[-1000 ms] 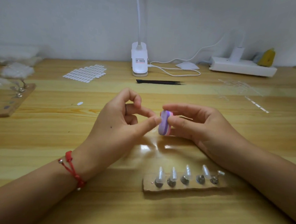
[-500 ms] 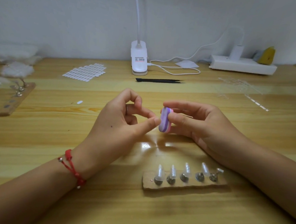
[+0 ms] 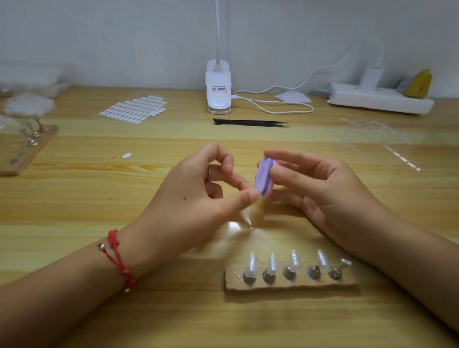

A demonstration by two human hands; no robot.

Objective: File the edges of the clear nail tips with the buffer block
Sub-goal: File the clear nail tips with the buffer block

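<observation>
- Buffer block [image 3: 264, 179], purple and pink, is standing on end in the air above the table [image 3: 73, 212], its broad purple face showing toward the left hand.
- Right hand [image 3: 321, 198] is grasping the block, with the thumb pressing on the near side and the fingers curling over the top and far side.
- Left hand [image 3: 192, 198] is pinching its thumb and a fingertip together right at the block's lower end, touching it. I cannot tell whether a clear tip is sitting in that pinch, since anything there is too small and see-through.
- Red string bracelet [image 3: 118, 258] is hanging round the left wrist.
- Nearer the person than the grip, a cardboard strip [image 3: 291, 286] is lying flat on the table, carrying a row of five metal stands [image 3: 269, 277].
- Clear nail tips [image 3: 272, 262] are standing up on four of those stands. The top of the fifth, at the right end, is too small to read.
- Beyond the grip, black tweezers [image 3: 250, 122] are lying crosswise, and a white lamp base [image 3: 218, 89] is standing just behind them.
- Beyond the grip and to its left, a sheet of white stickers [image 3: 135, 111] is lying flat.
- Well to the left of the grip, a wooden strip [image 3: 28, 150] is lying on the table.
- Far beyond the grip to the right, a white power strip [image 3: 380, 98] is sitting against the wall.
</observation>
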